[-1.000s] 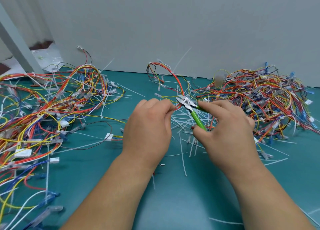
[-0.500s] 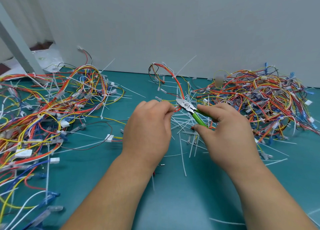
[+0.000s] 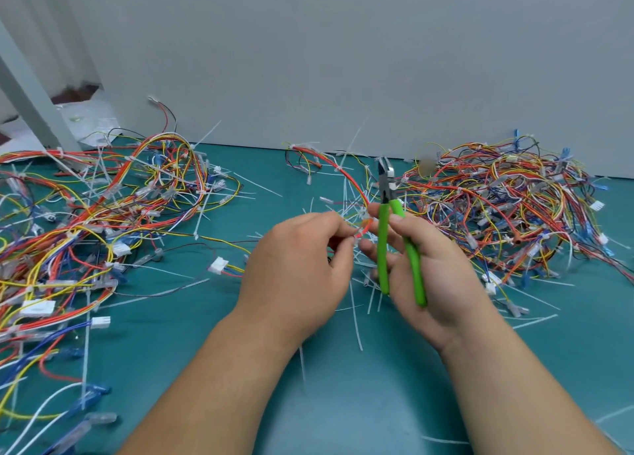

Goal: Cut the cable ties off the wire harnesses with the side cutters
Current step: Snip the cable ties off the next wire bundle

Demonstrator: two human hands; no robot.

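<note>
— What has changed for us in the last second?

— Our right hand (image 3: 435,272) has swung the green-handled steel side cutters (image 3: 387,194) off the work. A second ago their nose lay toward 10 o'clock, right at the fingertips of our left hand (image 3: 298,266). Now it stands up toward 12 o'clock, clear of the wire. Thumb and fingers are wrapped round the handles, which are spread a little.

— And the left hand?

— It has barely moved. Its fingertips pinch the thin orange-and-red wire harness (image 3: 346,176), which arcs away from the pinch toward 11 o'clock.

— So that tie is off?

— We judge the snip is done, since the tool has backed away. We cannot tell whether the small white scrap at our fingertips is the severed tie. A white plastic cable tie (image 3: 338,169) still sits further up the arc, so this harness probably needs another cut.

— And the rest?

— The tangled many-coloured wire pile (image 3: 103,214) at 9 o'clock and its twin pile (image 3: 497,207) at 2 o'clock still carry many ties. Loose white tie offcuts (image 3: 355,317) litter the teal surface (image 3: 343,403) between our hands.
</note>
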